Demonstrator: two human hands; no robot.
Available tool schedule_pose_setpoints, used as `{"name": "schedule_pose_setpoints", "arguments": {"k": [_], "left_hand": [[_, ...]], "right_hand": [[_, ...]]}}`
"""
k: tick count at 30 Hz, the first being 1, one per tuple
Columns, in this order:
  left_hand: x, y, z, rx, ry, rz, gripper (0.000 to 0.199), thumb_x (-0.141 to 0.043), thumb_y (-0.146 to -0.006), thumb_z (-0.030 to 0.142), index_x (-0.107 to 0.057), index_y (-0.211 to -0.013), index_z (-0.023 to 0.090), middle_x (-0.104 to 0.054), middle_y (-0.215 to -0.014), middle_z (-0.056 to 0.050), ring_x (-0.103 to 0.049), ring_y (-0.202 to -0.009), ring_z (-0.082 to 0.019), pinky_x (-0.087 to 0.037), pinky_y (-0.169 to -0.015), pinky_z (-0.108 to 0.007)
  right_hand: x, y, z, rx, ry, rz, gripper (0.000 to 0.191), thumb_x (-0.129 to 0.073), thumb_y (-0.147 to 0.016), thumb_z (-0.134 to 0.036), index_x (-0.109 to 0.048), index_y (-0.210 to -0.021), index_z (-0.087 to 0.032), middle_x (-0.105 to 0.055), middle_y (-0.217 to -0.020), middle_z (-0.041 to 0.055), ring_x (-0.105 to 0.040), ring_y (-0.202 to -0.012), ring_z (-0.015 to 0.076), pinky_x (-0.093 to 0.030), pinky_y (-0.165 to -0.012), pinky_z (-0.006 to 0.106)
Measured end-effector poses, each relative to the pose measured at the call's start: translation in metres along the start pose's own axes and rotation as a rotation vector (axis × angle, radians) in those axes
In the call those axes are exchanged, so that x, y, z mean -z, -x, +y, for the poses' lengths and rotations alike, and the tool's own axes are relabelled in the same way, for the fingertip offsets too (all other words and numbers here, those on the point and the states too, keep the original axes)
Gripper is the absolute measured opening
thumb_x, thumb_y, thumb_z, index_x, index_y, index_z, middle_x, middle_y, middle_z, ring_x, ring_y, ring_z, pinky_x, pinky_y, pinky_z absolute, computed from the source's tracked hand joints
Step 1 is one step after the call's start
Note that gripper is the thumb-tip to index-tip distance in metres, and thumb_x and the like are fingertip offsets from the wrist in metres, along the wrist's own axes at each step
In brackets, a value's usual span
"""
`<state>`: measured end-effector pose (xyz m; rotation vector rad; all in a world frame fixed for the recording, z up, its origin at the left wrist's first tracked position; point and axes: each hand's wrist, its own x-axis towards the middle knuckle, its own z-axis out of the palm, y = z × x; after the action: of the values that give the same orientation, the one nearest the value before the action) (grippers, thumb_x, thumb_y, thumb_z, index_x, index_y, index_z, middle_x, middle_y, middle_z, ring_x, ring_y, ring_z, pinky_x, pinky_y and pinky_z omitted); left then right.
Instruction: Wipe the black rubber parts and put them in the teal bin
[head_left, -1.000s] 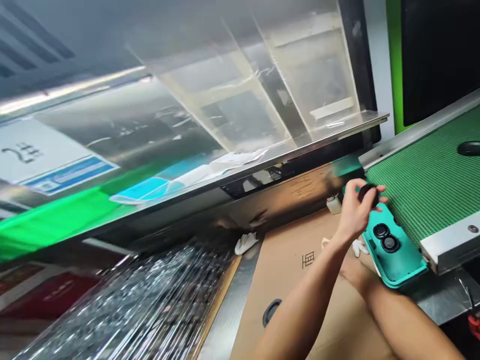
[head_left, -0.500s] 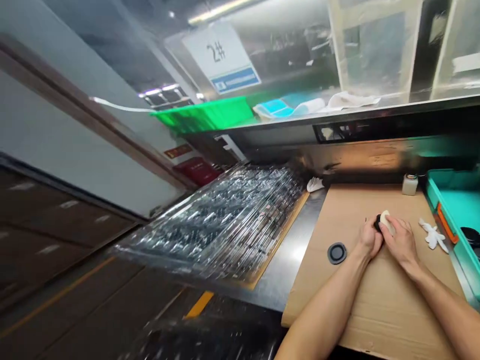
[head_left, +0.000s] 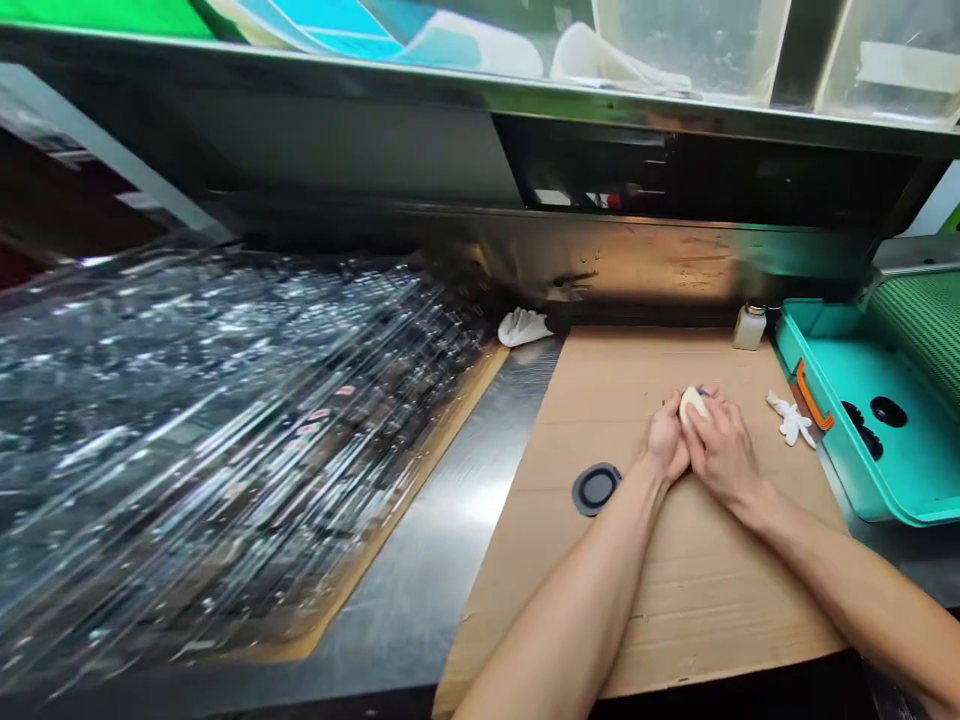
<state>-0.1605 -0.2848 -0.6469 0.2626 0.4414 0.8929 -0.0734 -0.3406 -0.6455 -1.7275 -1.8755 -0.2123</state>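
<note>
Over the brown cardboard sheet point(head_left: 712, 600) my two hands meet. My left hand point(head_left: 664, 442) is closed round a small black part, mostly hidden by the fingers. My right hand point(head_left: 724, 450) pinches a cream-coloured pad point(head_left: 694, 403) and presses it against that part. Left of my forearm lies a flat dark disc point(head_left: 598, 487) with a raised ring, resting on the cardboard. To the right of my hands is a crumpled white cloth point(head_left: 793, 420).
A teal tray point(head_left: 840, 455) with an orange handle holds several black round parts point(head_left: 888, 411). A small bottle point(head_left: 750, 328) stands at the cardboard's back edge. Stacked clear plastic trays point(head_left: 262, 430) fill the left. A white crumpled piece point(head_left: 523, 327) lies behind; a metal shelf point(head_left: 450, 85) overhangs.
My view has swung right and down, bringing more of the teal tray into sight. Both hands stay together; the cream pad now covers more of the black part.
</note>
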Motion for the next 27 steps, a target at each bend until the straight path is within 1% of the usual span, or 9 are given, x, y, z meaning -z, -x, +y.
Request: {"name": "schedule_pose_setpoints", "arguments": {"k": [3,7,10,12,13,16,18,23,27], "left_hand": [[0.001,0.001,0.0,-0.034,-0.032,-0.005,0.035,-0.038,-0.103,0.03,-0.07,-0.1,0.015,-0.075,-0.108,-0.012,-0.067,-0.114,-0.023,-0.051,-0.108,-0.04],[0.002,0.002,0.002,-0.02,-0.055,0.003,0.035,-0.04,-0.102,0.032,-0.07,-0.1,0.015,-0.075,-0.108,-0.014,-0.068,-0.112,-0.025,-0.054,-0.103,-0.045],[0.001,0.003,0.003,-0.045,-0.051,0.024,0.035,-0.039,-0.103,0.031,-0.069,-0.096,0.013,-0.074,-0.108,-0.014,-0.069,-0.107,-0.023,-0.055,-0.1,-0.042],[0.0,0.003,0.003,-0.049,-0.052,0.025,0.037,-0.038,-0.104,0.032,-0.069,-0.095,0.013,-0.073,-0.107,-0.014,-0.07,-0.103,-0.023,-0.056,-0.097,-0.041],[0.0,0.003,0.002,-0.055,-0.055,0.026,0.038,-0.038,-0.104,0.033,-0.069,-0.096,0.013,-0.073,-0.106,-0.014,-0.07,-0.102,-0.023,-0.056,-0.097,-0.041],[-0.001,0.003,0.0,-0.08,-0.078,0.018,0.034,-0.042,-0.103,0.034,-0.069,-0.1,0.014,-0.073,-0.104,-0.013,-0.069,-0.102,-0.023,-0.055,-0.097,-0.041],[0.0,0.003,-0.002,-0.087,-0.11,0.008,0.031,-0.046,-0.102,0.035,-0.069,-0.104,0.014,-0.073,-0.105,-0.013,-0.069,-0.103,-0.024,-0.055,-0.098,-0.042],[0.0,0.005,-0.006,-0.129,-0.208,0.005,0.028,-0.051,-0.101,0.033,-0.069,-0.108,0.013,-0.073,-0.106,-0.014,-0.07,-0.102,-0.024,-0.054,-0.098,-0.04],[0.001,0.008,-0.007,-0.104,-0.239,0.0,0.03,-0.05,-0.101,0.033,-0.07,-0.107,0.012,-0.074,-0.105,-0.016,-0.071,-0.103,-0.026,-0.055,-0.098,-0.043]], "right_hand": [[0.004,0.0,-0.004,-0.101,0.034,-0.05,0.042,-0.036,-0.103,-0.026,-0.066,-0.13,-0.015,-0.063,-0.129,0.0173,-0.053,-0.11,0.0289,-0.042,-0.102,0.046],[0.008,-0.002,0.005,-0.03,-0.004,-0.095,0.041,-0.04,-0.103,-0.03,-0.062,-0.136,-0.019,-0.056,-0.14,0.0165,-0.052,-0.115,0.0305,-0.043,-0.102,0.046],[0.016,-0.008,0.025,-0.172,-0.039,0.03,0.043,-0.047,-0.099,-0.029,-0.058,-0.137,-0.013,-0.059,-0.133,0.0188,-0.052,-0.12,0.0313,-0.043,-0.105,0.046],[0.024,-0.01,0.034,-0.2,-0.137,0.113,0.048,-0.054,-0.094,-0.029,-0.054,-0.139,-0.012,-0.06,-0.132,0.0185,-0.054,-0.123,0.0296,-0.045,-0.105,0.042],[0.028,-0.01,0.036,-0.186,-0.203,0.104,0.049,-0.056,-0.092,-0.03,-0.054,-0.139,-0.013,-0.062,-0.13,0.0169,-0.057,-0.12,0.0279,-0.047,-0.102,0.039],[0.037,-0.005,0.032,-0.164,-0.365,-0.093,0.041,-0.058,-0.092,-0.03,-0.06,-0.131,-0.02,-0.071,-0.117,0.0087,-0.067,-0.105,0.023,-0.051,-0.092,0.033],[0.038,-0.002,0.028,-0.184,-0.388,-0.189,0.037,-0.057,-0.093,-0.031,-0.064,-0.129,-0.023,-0.074,-0.115,0.0054,-0.069,-0.102,0.0223,-0.051,-0.09,0.032],[0.033,-0.004,0.021,-0.27,-0.418,-0.12,0.032,-0.051,-0.097,-0.032,-0.07,-0.122,-0.025,-0.077,-0.108,0.0023,-0.071,-0.097,0.02,-0.05,-0.085,0.028],[0.04,-0.008,0.025,-0.217,-0.448,-0.268,0.023,-0.056,-0.093,-0.03,-0.077,-0.101,-0.024,-0.078,-0.097,0.0003,-0.07,-0.087,0.0181,-0.049,-0.077,0.025]]}}
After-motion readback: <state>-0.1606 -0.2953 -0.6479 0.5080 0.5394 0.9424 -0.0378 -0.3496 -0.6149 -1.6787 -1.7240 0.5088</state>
